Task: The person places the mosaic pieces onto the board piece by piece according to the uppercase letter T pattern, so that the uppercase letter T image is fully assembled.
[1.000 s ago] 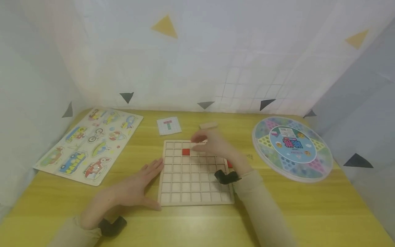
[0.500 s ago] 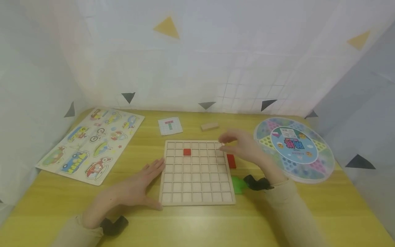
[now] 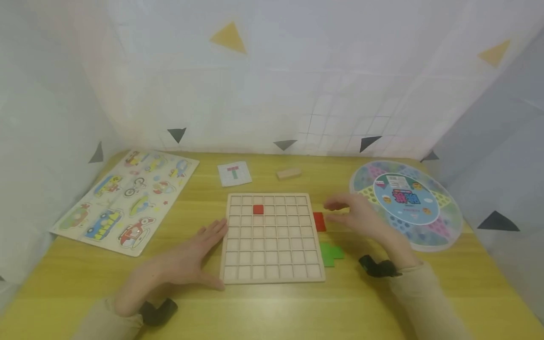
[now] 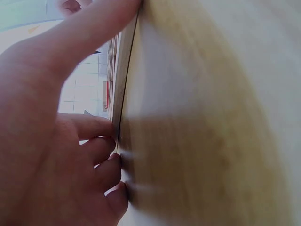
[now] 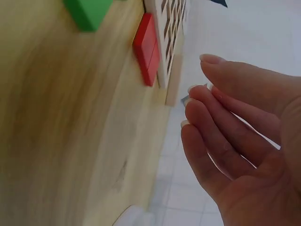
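Note:
A wooden grid board (image 3: 269, 244) lies mid-table, with one red square tile (image 3: 258, 209) in a cell of its second row. Against the board's left edge rests my left hand (image 3: 187, 260), thumb and fingers spread; the left wrist view shows the fingertips at the rim. My right hand (image 3: 361, 216) is just right of the red tiles (image 3: 319, 221), which lie beside the board's right edge. Its thumb and fingers are apart with nothing between them, as the right wrist view (image 5: 235, 127) confirms. Green tiles (image 3: 330, 254) lie nearer me along the same edge.
A card with a red and green T pattern (image 3: 234, 174) and a small wooden block (image 3: 289, 173) lie behind the board. At left is a vehicle picture puzzle (image 3: 127, 200); at right, a round game board (image 3: 405, 205). White sheeting with triangles surrounds the table.
My right hand has moved from above the grid near the red square out to the right, past the board's edge, uncovering the red and green tiles there. My left hand has stayed put.

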A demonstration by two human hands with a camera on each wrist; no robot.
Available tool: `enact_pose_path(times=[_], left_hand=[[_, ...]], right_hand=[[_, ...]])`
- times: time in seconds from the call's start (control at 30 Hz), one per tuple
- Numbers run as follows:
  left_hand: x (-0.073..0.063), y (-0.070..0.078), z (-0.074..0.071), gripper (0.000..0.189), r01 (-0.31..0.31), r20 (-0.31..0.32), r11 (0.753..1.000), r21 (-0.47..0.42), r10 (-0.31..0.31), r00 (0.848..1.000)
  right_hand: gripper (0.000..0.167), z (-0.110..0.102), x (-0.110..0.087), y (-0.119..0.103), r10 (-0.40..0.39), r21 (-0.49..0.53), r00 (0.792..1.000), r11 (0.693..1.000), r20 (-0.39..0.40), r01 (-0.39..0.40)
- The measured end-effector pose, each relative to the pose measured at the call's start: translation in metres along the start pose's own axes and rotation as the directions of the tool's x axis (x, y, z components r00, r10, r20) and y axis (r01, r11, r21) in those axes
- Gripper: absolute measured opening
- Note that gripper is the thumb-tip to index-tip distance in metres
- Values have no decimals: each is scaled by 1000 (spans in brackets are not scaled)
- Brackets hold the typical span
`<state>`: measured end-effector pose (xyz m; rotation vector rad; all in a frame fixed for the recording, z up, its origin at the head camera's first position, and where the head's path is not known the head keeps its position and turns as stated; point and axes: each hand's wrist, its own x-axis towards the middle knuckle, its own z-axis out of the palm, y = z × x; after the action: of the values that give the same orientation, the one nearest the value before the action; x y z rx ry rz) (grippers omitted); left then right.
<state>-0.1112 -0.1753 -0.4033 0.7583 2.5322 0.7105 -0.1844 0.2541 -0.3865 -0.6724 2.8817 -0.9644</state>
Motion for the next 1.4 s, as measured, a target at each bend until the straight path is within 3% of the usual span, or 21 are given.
enact_pose_path(times=[0.37,1.1,1.4], left_hand=[[1,-2,3,128,-25,-14,1000,1,25,1000],[0,-1,3,128,-4,-9,1000,-11,4,1000],[2,-3,4,128,-20,-15,1000,-12,19,1000]], right_hand=[[27,11,3,18,138,2,989,990,52,-139],[24,15,4,20,61,22,997,998,43,-62],[22,15,3,18,73,31,996,997,44,-74]])
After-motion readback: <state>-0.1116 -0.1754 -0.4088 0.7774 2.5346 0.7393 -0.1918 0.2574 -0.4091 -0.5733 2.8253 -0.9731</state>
